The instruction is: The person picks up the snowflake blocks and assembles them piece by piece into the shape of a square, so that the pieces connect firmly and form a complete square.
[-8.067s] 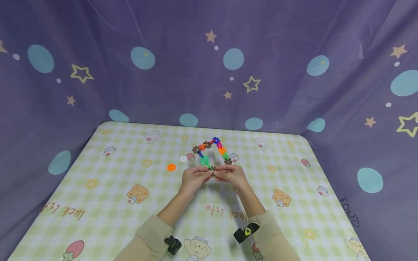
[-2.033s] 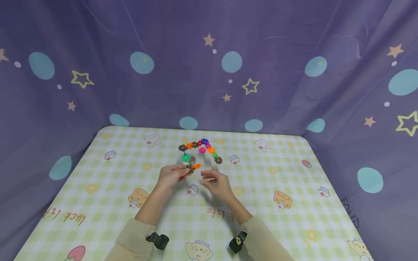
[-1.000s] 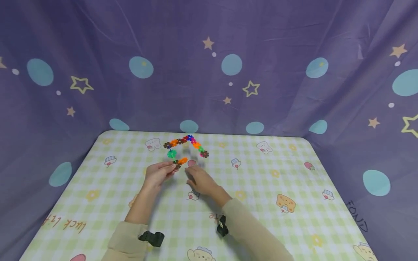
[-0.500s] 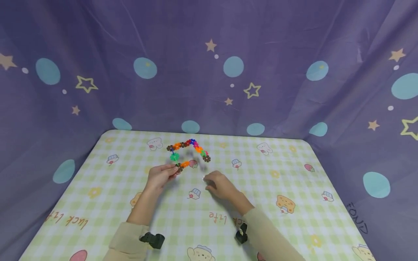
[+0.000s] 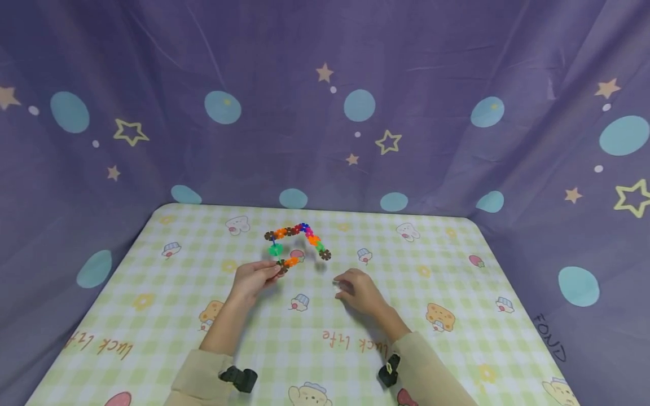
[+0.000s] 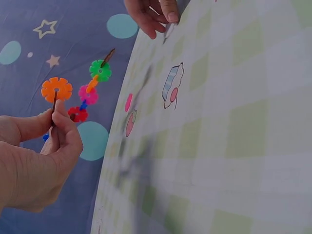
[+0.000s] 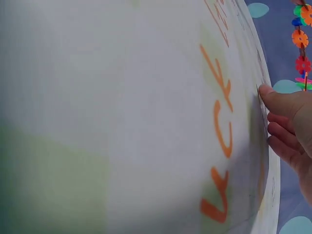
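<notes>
My left hand (image 5: 254, 280) pinches a brown notched disc (image 6: 55, 109), seen edge-on in the left wrist view, between thumb and fingers. It belongs to a bent chain of interlocking snowflake discs held above the table. An orange disc (image 6: 57, 89) is joined to the brown one. Beyond it the chain runs through a green disc (image 5: 276, 250) and around to a brown end disc (image 5: 325, 255). To the right, low over the cloth, my right hand (image 5: 359, 290) pinches a thin whitish disc (image 6: 168, 32), mostly hidden by the fingers.
A loose pink disc (image 6: 128, 102) lies on the table under the chain. The tablecloth (image 5: 167, 316) is green-and-white checked with printed cartoons. A purple curtain (image 5: 284, 146) stands behind and beside the table.
An orange disc has been joined to the brown disc in my left hand. My right hand reached toward the chain, took the whitish disc, then drew back to the right with it.
</notes>
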The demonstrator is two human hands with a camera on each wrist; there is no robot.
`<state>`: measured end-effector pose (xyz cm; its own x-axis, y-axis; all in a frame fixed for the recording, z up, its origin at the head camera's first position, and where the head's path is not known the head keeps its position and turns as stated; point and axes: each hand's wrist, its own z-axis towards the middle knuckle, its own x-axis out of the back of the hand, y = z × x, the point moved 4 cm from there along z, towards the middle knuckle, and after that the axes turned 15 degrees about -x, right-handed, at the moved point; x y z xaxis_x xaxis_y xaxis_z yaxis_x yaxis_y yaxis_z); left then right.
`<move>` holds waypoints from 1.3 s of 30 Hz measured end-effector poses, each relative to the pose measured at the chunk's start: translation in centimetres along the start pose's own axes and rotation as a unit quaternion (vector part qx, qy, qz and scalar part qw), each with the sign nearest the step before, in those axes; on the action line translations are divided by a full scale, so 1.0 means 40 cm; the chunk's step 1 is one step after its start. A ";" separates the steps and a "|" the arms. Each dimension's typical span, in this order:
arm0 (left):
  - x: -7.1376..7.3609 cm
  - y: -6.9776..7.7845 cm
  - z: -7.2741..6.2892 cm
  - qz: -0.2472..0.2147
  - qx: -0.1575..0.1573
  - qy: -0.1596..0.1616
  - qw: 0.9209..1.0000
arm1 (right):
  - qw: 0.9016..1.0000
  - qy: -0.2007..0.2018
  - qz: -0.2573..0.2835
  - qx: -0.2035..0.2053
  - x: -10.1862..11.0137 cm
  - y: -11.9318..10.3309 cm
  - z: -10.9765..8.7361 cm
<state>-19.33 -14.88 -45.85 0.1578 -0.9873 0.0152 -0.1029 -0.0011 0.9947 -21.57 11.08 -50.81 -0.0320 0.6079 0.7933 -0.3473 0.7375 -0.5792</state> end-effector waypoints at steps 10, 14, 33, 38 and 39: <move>-0.008 -0.012 -0.003 -0.003 0.002 0.000 1.000 | 0.999 -0.024 0.001 -0.025 0.000 0.002 0.002; -0.013 -0.016 -0.005 -0.005 0.005 -0.003 1.000 | 0.999 -0.026 -0.004 -0.046 0.001 0.000 0.005; -0.036 -0.029 -0.018 0.025 0.013 -0.013 1.000 | 0.950 -0.026 0.193 -0.243 0.012 -0.066 0.011; -0.043 -0.030 -0.021 0.024 0.011 -0.019 0.999 | 0.876 -0.049 0.337 -0.340 0.009 -0.091 0.020; -0.045 -0.030 -0.022 0.024 0.011 -0.021 0.999 | 0.861 -0.051 0.361 -0.354 0.008 -0.095 0.022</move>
<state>-18.64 -12.98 -47.01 0.1110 -0.9921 0.0583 -0.1311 0.0435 0.9904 -21.07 8.20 -48.18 -0.0946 0.9808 0.1704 0.4549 0.1949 -0.8689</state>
